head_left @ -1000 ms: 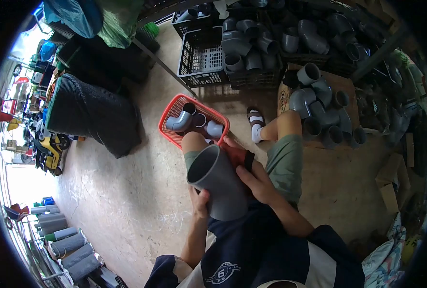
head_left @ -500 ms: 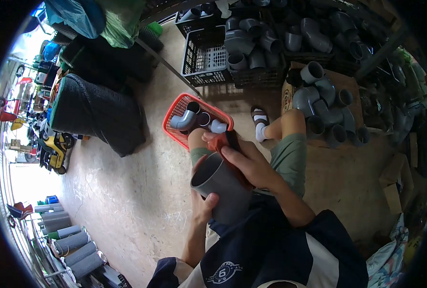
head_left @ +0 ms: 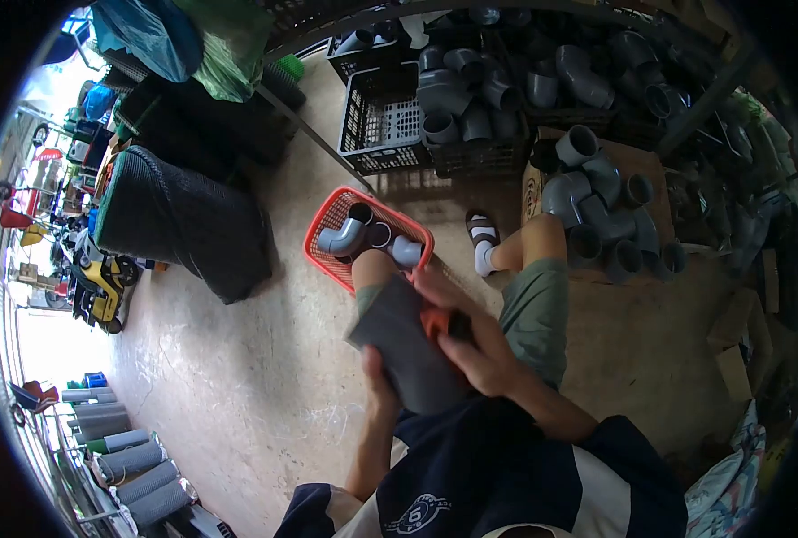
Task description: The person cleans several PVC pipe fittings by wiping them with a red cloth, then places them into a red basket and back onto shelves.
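A grey plastic pipe fitting (head_left: pixel 405 350) lies tilted over my lap, its wide opening turned away from view. My left hand (head_left: pixel 379 381) grips its lower left side, thumb on the wall. Against its right side, my right hand (head_left: pixel 481 351) presses a crumpled red-and-black rag (head_left: pixel 436 321), fingers curled over it and blurred. Beyond my knee, a red plastic basket (head_left: pixel 316 229) on the floor holds several grey fittings, among them a pipe elbow (head_left: pixel 343 235).
Black crates (head_left: pixel 385 166) at the back hold grey fittings; one shows its bare mesh. More elbows (head_left: pixel 567 199) rest on cardboard at right. A dark mesh roll (head_left: pixel 179 224) stands left, and a metal pole (head_left: pixel 313 134) slants down behind the basket.
The fitting has turned so its opening no longer faces me. My right hand and the rag have moved from its rim down along its right side.
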Demonstrator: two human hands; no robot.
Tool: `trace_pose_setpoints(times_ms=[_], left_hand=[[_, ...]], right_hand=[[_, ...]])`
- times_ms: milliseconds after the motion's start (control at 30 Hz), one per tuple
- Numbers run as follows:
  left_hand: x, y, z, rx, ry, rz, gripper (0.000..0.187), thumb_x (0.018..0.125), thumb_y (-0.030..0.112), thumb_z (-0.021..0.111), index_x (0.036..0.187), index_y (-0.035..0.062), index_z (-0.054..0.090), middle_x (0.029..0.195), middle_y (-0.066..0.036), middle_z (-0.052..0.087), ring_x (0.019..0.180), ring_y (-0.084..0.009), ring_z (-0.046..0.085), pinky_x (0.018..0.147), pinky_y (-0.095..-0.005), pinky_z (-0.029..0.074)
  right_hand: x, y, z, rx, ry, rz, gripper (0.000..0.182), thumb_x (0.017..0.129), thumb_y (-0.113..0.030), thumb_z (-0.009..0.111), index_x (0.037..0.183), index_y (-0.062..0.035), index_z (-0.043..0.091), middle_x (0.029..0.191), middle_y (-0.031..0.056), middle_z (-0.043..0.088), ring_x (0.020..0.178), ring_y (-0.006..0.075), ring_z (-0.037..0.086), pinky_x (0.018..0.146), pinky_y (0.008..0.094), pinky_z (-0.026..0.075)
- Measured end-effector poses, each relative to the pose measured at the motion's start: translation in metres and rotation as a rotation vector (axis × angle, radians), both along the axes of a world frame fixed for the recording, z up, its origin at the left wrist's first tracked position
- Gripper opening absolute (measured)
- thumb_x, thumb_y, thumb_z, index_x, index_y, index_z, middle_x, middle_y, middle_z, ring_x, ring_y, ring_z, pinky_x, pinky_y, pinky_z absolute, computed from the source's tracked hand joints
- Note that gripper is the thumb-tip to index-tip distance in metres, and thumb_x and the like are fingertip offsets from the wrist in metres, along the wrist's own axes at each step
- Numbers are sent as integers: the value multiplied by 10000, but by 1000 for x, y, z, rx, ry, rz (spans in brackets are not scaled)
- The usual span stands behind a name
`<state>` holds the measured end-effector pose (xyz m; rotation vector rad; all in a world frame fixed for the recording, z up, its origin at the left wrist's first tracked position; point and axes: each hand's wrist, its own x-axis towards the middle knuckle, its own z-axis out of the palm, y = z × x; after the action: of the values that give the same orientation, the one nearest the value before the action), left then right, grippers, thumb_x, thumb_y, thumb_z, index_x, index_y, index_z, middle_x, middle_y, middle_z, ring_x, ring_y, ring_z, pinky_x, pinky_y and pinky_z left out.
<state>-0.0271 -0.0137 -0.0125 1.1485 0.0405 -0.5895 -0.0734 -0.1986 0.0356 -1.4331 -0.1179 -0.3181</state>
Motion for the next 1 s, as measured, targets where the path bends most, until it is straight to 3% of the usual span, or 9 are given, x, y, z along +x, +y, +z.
trace_pose_setpoints(times_ms=[67, 167, 267, 433, 533, 633, 800, 867, 1000], left_hand=[[-4, 13, -6, 65, -318, -288, 954, 881, 742, 478, 1490, 19, 349, 1430, -150, 497, 1259, -272, 541, 1089, -415, 427], [1, -14, 26, 110, -302, -161, 1253, 600, 726, 795, 1487, -28, 334, 1352, -159, 544, 1246, -264, 551, 1057, -409, 435], [12, -24, 36, 201, -398, 6, 1271, 573, 707, 805, 1486, -38, 330, 1348, -173, 544, 1233, -278, 561, 1049, -398, 435], [27, -26, 21, -72, -222, 212, 891, 882, 653, 557, 1413, -44, 399, 1312, -169, 557, 1152, -246, 590, 940, -378, 514], [14, -27, 4, 64, -306, 268, 878, 912, 726, 440, 1428, 16, 429, 1349, -149, 557, 1221, -272, 559, 1038, -413, 457], [-10, -3, -30, -2, -336, 95, 986, 828, 722, 603, 1461, 0, 377, 1381, -154, 521, 1273, -275, 513, 1059, -431, 428], [20, -30, 51, 65, -405, -243, 1221, 718, 708, 749, 1557, 19, 189, 1442, -180, 456, 1320, -298, 471, 1088, -424, 393], [17, -35, 64, 119, -235, -125, 1237, 721, 707, 746, 1569, 32, 151, 1448, -184, 445, 1315, -297, 477, 1090, -423, 393], [13, -25, 44, 94, -285, 3, 1190, 759, 691, 714, 1570, 26, 152, 1431, -186, 458, 1324, -306, 469, 1095, -431, 389]], right_hand=[[18, -16, 9, 295, 96, 125, 524, 945, -88, 528, 1458, -22, 444, 1502, 151, 450, 1451, 257, 344, 1181, 371, 257], [22, -20, -1, 430, 318, 116, 418, 1001, -153, 520, 1395, -14, 500, 1352, 92, 545, 1199, 175, 517, 1059, 332, 380], [7, -14, -10, 416, 352, 50, 400, 1016, -189, 528, 1373, -10, 504, 1256, 77, 574, 1100, 151, 540, 990, 323, 426], [-41, 24, -41, 373, 369, -45, 457, 1029, -236, 509, 1420, -11, 438, 1278, 74, 561, 1120, 144, 537, 985, 324, 434], [-46, 28, -51, 556, 410, -50, 566, 1061, -377, 441, 1507, -42, 341, 1431, 79, 496, 1233, 153, 527, 1040, 347, 423], [-38, 15, -49, 952, 395, -23, 661, 1061, -505, 349, 1530, -41, 306, 1523, 137, 420, 1373, 225, 458, 1151, 404, 343], [-46, 11, -69, 791, 412, -130, 641, 1068, -458, 375, 1516, -2, 321, 1532, 142, 400, 1403, 223, 407, 1157, 387, 322], [-44, 14, -62, 585, 344, -222, 609, 1067, -408, 399, 1506, 10, 336, 1534, 151, 394, 1413, 238, 392, 1161, 382, 308], [-39, 31, -29, 27, 113, -301, 543, 996, -212, 525, 1468, 20, 393, 1510, 200, 420, 1404, 302, 410, 1140, 400, 322]])
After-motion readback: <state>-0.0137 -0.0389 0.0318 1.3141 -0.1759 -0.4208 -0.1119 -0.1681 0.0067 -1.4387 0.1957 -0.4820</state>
